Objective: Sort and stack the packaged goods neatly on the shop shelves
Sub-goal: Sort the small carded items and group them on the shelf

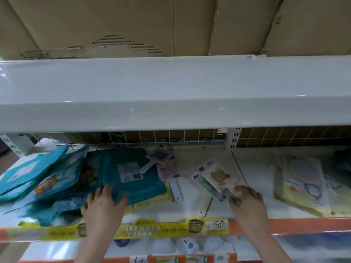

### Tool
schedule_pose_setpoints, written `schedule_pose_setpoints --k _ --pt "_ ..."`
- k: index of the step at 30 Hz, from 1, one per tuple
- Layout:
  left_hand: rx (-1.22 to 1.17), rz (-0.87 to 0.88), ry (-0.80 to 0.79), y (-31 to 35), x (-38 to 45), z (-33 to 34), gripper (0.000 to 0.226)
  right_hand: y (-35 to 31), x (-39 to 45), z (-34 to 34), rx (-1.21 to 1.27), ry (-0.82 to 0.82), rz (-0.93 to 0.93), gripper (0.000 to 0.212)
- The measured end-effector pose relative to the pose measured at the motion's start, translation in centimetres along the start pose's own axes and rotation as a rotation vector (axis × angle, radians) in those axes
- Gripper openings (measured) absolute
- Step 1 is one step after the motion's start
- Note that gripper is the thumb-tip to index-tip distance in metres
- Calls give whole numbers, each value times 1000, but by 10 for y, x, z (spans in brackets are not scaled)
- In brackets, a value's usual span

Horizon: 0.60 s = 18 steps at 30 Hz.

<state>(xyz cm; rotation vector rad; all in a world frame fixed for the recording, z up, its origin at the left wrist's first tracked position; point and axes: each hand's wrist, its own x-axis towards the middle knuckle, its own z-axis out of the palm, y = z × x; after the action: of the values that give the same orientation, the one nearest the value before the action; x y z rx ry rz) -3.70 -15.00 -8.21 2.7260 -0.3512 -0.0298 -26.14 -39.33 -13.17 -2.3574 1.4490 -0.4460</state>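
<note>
At the far left of the shelf point(190, 209) a slumped heap of blue packets point(38, 179) leans over toward the left, overlapping like fallen tiles, none square to the shelf edge; just right of them lies a large teal packet point(131, 179), flat, label side up, its near edge hanging toward the front lip; the left hand point(103, 205) grips that near edge, fingers curled over the top and thumb tucked at the right corner, so it is clamped on the teal packet rather than resting loose; behind the packet, toward the wire back grid point(171, 138), a few small pinkish cards point(167, 168) lie scattered, touching its far right corner; a white divider strip point(175, 188) lies just right of the packet.

Further right, the right hand point(247, 202) pinches a small bundle of cream packs point(216, 179) by its near end; the bundle's long axis runs away from the hand, up and to the left, tilted off the shelf surface; blur hides how many packs are in it; beyond a shelf joint to the right, pale yellow packets point(303, 185) lie stacked flat, well apart from the hand.

The coming move probably turns on the bundle: it points toward the cards and away from the yellow stack, and the right hand is the nearer one to either spot; the teal packet's neighbours lie to its left, within the left hand's reach.
</note>
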Motion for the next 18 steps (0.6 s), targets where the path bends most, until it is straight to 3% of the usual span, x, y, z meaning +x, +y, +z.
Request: schedule_pose_setpoints --k 3,6,10,15,18 --pt "-9 2 16 -2 2 -1 50 5 2 2 -59 -106 93 40" --pt "-57 20 12 -10 7 3 60 5 4 5 -48 -109 102 39" --pt "-393 -112 -43 -14 17 4 70 3 5 8 -38 -85 119 37" --pt "-566 -310 -143 0 35 3 68 2 2 9 26 -127 107 26" --pt "-551 -345 -196 4 41 3 52 -2 4 5 147 -210 156 17"
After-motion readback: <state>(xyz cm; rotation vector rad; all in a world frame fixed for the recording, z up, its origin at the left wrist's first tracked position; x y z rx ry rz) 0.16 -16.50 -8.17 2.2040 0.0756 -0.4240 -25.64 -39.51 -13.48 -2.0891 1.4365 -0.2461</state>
